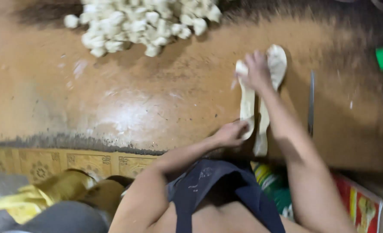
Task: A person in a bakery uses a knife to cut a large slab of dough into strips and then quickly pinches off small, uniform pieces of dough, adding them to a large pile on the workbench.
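Note:
Two long strips of pale dough (247, 101) lie side by side on the brown floured worktop (114, 95), running away from me. My left hand (231, 133) presses on the near end of the left strip. My right hand (256, 70) grips the far ends of the strips, where the dough (277, 62) widens into a flat lobe. A big heap of small white dough lumps (139, 21) sits at the far side of the worktop, well left of both hands.
A long thin metal blade (311, 103) lies on the worktop just right of my right forearm. A green object (381, 58) sits at the far right. Patterned floor tiles (49, 166), yellow cloth (36, 196) and a colourful packet (359, 203) lie below the table edge.

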